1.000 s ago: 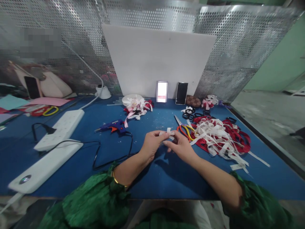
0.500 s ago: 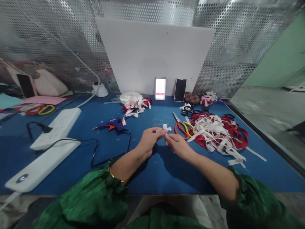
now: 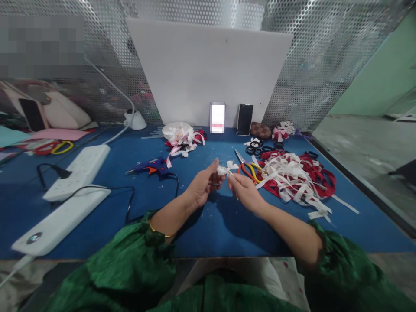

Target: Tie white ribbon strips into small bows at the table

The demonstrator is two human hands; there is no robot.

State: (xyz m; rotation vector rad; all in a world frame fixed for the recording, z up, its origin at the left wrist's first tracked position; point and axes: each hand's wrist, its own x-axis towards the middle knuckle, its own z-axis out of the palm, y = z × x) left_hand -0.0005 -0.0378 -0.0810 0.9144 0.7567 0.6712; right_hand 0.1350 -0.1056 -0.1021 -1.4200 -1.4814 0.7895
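Over the middle of the blue table (image 3: 211,225), both my hands pinch a small white ribbon bow (image 3: 227,168). My left hand (image 3: 203,186) grips its left side with thumb and fingers closed. My right hand (image 3: 243,190) pinches its right side from below. Just right of the bow lie scissors (image 3: 247,167) with orange and yellow handles, beside a heap of red and white ribbon strips (image 3: 292,177).
A blue glue gun (image 3: 151,166) with a black cord lies left of my hands. Two white power strips (image 3: 65,190) sit at the left. Finished bows (image 3: 182,138), two phones (image 3: 230,118) against a white board, and black hair bands (image 3: 256,149) stand at the back.
The bow has been lifted a little and carried slightly right. It now looks more spread out, and my left fingers have shifted on it.
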